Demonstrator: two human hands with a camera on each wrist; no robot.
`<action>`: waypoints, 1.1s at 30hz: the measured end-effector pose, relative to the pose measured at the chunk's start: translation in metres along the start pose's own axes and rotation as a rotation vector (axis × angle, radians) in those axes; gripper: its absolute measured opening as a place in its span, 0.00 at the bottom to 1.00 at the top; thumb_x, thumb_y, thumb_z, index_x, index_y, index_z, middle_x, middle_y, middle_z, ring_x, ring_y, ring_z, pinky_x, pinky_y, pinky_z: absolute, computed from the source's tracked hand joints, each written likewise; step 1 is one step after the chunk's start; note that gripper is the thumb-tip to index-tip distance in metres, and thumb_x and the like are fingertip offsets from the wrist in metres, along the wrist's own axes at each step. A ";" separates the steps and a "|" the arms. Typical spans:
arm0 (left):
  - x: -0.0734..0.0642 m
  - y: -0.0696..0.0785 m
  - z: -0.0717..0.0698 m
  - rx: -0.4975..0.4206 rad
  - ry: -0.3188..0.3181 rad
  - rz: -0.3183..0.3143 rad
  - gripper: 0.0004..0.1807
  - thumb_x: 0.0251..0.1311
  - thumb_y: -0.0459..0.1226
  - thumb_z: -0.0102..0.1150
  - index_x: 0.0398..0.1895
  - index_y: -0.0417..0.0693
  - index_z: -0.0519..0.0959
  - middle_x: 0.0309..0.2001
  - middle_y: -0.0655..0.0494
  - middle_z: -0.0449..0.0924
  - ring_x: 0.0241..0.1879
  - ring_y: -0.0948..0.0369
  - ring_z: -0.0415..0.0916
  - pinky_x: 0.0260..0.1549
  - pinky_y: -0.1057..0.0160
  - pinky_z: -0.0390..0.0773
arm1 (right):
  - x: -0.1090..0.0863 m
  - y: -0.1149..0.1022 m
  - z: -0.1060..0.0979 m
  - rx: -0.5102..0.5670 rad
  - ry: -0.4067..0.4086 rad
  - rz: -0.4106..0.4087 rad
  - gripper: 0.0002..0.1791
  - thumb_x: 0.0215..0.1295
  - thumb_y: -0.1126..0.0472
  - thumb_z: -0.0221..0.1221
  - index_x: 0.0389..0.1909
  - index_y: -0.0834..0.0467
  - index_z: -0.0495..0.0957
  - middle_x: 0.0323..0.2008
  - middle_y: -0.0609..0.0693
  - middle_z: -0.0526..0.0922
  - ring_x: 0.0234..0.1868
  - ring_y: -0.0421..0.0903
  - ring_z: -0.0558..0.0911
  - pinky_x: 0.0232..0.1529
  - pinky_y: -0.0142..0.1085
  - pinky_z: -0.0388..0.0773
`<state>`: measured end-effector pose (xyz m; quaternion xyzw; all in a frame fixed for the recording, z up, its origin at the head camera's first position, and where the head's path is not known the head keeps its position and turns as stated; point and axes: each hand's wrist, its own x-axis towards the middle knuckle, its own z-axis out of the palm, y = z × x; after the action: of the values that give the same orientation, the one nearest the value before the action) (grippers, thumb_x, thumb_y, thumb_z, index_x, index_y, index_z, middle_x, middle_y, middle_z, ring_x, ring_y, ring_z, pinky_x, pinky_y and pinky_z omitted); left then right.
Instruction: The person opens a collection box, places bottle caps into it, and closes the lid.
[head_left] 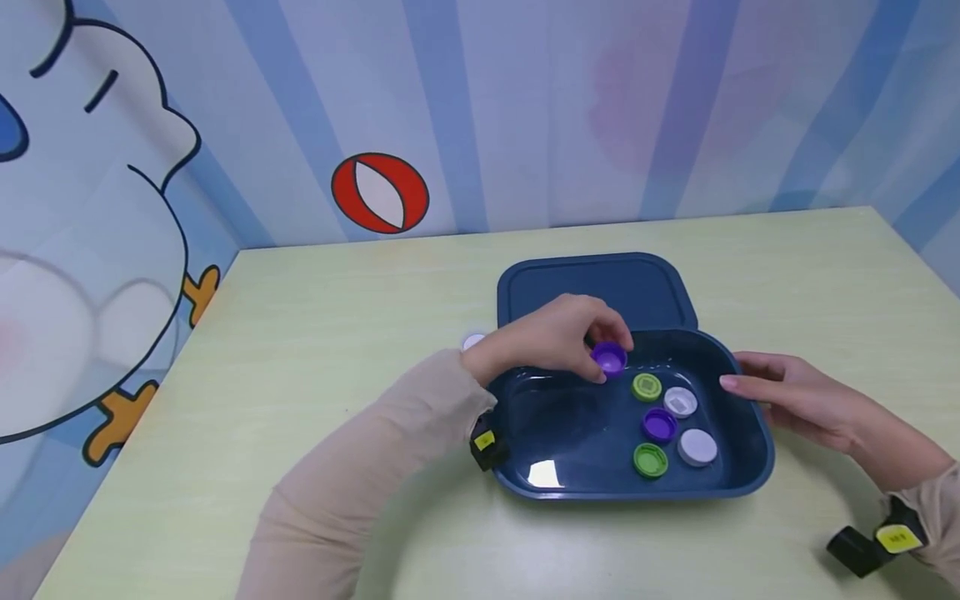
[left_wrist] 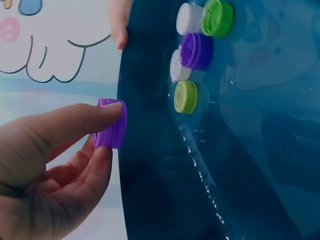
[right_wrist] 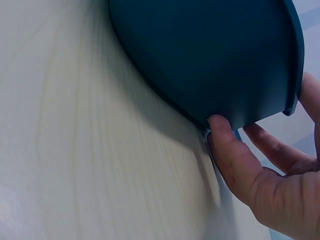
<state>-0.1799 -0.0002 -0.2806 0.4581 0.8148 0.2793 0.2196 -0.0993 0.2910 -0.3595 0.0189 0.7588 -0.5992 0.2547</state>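
My left hand (head_left: 558, 337) pinches a purple bottle cap (head_left: 609, 358) between thumb and fingertips, over the far rim of a dark blue plastic box (head_left: 570, 492). In the left wrist view the purple cap (left_wrist: 111, 123) is seen side-on, with ridges around it. Inside the box, toward its right side, lie a yellow-green cap (head_left: 647, 387), a green cap (head_left: 650, 460), another purple cap (head_left: 660, 425) and two white caps (head_left: 697, 447). My right hand (head_left: 798, 400) grips the right wall of the box, thumb over the rim and fingers outside, as the right wrist view also shows.
A dark blue lid (head_left: 600, 287) lies flat behind the box. Partly hidden behind my left wrist, a white cap (head_left: 473, 341) sits on the pale wooden table (head_left: 337, 333). A patterned backdrop (head_left: 510, 108) stands along the table's far edge.
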 end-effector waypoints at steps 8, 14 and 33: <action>0.009 0.001 0.007 0.131 -0.056 0.093 0.19 0.49 0.31 0.68 0.48 0.45 0.79 0.44 0.54 0.74 0.42 0.64 0.69 0.39 0.79 0.71 | -0.001 -0.001 0.000 0.009 -0.001 -0.004 0.40 0.70 0.53 0.49 0.69 0.71 0.41 0.59 0.63 0.66 0.46 0.42 0.78 0.48 0.43 0.77; 0.014 0.004 0.010 0.192 -0.137 0.172 0.20 0.49 0.31 0.68 0.48 0.45 0.79 0.44 0.54 0.74 0.44 0.64 0.68 0.41 0.78 0.70 | 0.000 -0.001 0.002 -0.003 -0.005 -0.008 0.39 0.71 0.53 0.47 0.69 0.73 0.40 0.60 0.63 0.65 0.46 0.41 0.77 0.47 0.42 0.77; 0.029 -0.002 0.030 0.421 -0.263 0.124 0.16 0.53 0.31 0.64 0.47 0.48 0.80 0.47 0.55 0.74 0.45 0.64 0.68 0.45 0.77 0.68 | -0.001 0.000 0.002 0.012 -0.009 -0.026 0.39 0.71 0.54 0.47 0.68 0.73 0.40 0.58 0.59 0.68 0.45 0.41 0.78 0.47 0.42 0.77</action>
<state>-0.1767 0.0314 -0.3076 0.5754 0.7896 0.0545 0.2060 -0.0979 0.2893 -0.3591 0.0081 0.7541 -0.6072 0.2501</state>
